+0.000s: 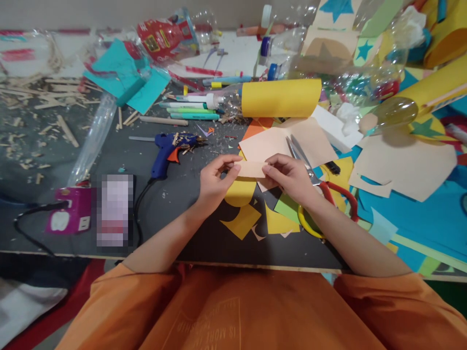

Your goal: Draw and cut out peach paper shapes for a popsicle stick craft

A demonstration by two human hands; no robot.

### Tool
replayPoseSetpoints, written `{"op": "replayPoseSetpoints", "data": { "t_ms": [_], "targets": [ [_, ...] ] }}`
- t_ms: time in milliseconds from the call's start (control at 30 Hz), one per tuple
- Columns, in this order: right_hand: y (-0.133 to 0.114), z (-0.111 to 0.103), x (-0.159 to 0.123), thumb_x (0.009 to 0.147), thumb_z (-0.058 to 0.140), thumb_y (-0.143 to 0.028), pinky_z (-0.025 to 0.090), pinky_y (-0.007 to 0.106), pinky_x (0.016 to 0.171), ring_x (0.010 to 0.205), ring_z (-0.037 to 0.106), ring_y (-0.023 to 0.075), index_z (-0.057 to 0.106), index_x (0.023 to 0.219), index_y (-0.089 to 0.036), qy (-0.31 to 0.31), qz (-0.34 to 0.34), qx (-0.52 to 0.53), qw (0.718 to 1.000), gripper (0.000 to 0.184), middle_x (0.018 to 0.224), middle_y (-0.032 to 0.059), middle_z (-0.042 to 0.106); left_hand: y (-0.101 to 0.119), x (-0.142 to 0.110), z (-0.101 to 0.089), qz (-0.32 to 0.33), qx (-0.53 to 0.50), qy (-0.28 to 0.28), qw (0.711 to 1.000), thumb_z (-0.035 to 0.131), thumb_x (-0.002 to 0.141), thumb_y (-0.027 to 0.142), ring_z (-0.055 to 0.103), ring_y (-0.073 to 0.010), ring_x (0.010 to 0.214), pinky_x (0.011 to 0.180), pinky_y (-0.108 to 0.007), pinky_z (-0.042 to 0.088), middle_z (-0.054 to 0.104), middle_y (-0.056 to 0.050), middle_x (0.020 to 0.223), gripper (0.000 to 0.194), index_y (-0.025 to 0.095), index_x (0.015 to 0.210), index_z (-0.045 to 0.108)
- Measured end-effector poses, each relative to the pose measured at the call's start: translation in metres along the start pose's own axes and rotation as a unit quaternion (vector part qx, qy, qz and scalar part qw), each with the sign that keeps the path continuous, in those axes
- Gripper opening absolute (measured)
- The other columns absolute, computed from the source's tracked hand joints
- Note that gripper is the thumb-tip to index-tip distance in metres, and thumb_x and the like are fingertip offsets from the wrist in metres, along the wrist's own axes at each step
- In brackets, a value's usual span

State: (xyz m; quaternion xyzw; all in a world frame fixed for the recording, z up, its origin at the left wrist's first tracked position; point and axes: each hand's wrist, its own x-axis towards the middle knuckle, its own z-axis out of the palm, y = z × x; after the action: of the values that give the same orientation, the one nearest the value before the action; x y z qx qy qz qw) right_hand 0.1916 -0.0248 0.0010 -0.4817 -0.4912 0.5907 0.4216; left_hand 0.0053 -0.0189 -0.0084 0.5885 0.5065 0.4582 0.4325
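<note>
A small strip of peach paper (251, 169) is stretched between my two hands above the table. My left hand (218, 179) pinches its left end between thumb and fingers. At the other end, my right hand (286, 176) grips it the same way. Scissors (309, 170) with red and yellow handles lie beside and partly under my right forearm. Yellow paper scraps (242, 219) are scattered beneath my hands. Behind them rests a larger peach sheet (272, 141).
Left of my hands lies a blue glue gun (165, 151) with a black cord. A phone (115, 209) and a purple box (71, 210) sit near the front edge. Markers (193, 111), a yellow-wrapped bottle (280, 98), wood splinters (40, 95) and blue paper (412, 214) cover other parts.
</note>
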Motion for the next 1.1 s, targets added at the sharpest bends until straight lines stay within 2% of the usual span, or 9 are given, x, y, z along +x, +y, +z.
{"op": "replayPoseSetpoints", "data": {
  "t_ms": [200,333,567,867,1100],
  "targets": [
    [0.0013,-0.0009,0.0005,0.08,0.067,-0.043,0.033,0.023,0.042,0.044,0.042,0.0067,0.054,0.072,-0.02,-0.014,-0.002,0.005,1.0,0.027,0.055,-0.0061,0.049,-0.0049,0.0012,0.0007,0.03,-0.008,0.007,1.0,0.068,0.082,0.028,0.065,-0.0116,0.075,0.073,-0.023,0.053,0.073,-0.002,0.087,0.013,0.02,0.092,0.071],
    [0.0016,-0.0015,0.0004,0.081,0.066,-0.041,0.035,0.023,0.044,0.045,0.043,0.0066,0.053,0.072,-0.021,-0.012,-0.001,-0.001,1.0,0.026,0.055,-0.006,0.05,-0.0045,0.0014,0.0008,0.026,-0.012,0.006,1.0,0.068,0.081,0.029,0.066,-0.0121,0.078,0.075,-0.024,0.054,0.073,-0.002,0.088,0.013,0.021,0.091,0.072],
    [0.0016,-0.002,0.0006,0.078,0.068,-0.048,0.036,0.023,0.044,0.046,0.043,0.0066,0.054,0.072,-0.021,-0.018,0.005,0.0,1.0,0.031,0.055,-0.0063,0.05,-0.0051,0.001,0.0005,0.025,-0.004,0.001,1.0,0.07,0.081,0.036,0.067,-0.0137,0.079,0.075,-0.026,0.055,0.073,-0.003,0.087,0.017,0.021,0.089,0.071],
    [0.0025,-0.0021,0.0006,0.079,0.068,-0.047,0.036,0.022,0.043,0.046,0.043,0.0068,0.054,0.072,-0.021,-0.021,0.007,0.005,1.0,0.031,0.054,-0.0059,0.05,-0.0061,0.002,0.001,0.033,-0.016,0.0,0.999,0.069,0.081,0.031,0.066,-0.0129,0.079,0.075,-0.025,0.054,0.072,-0.002,0.086,0.013,0.02,0.088,0.07],
    [0.0017,-0.0018,0.0008,0.076,0.069,-0.048,0.035,0.023,0.043,0.047,0.043,0.0065,0.055,0.071,-0.021,-0.011,0.013,0.0,1.0,0.031,0.056,-0.0058,0.05,-0.0036,0.0015,0.0015,0.003,-0.012,0.0,1.0,0.068,0.081,0.033,0.065,-0.0138,0.078,0.074,-0.026,0.053,0.072,-0.003,0.087,0.015,0.021,0.089,0.071]
  ]
}}
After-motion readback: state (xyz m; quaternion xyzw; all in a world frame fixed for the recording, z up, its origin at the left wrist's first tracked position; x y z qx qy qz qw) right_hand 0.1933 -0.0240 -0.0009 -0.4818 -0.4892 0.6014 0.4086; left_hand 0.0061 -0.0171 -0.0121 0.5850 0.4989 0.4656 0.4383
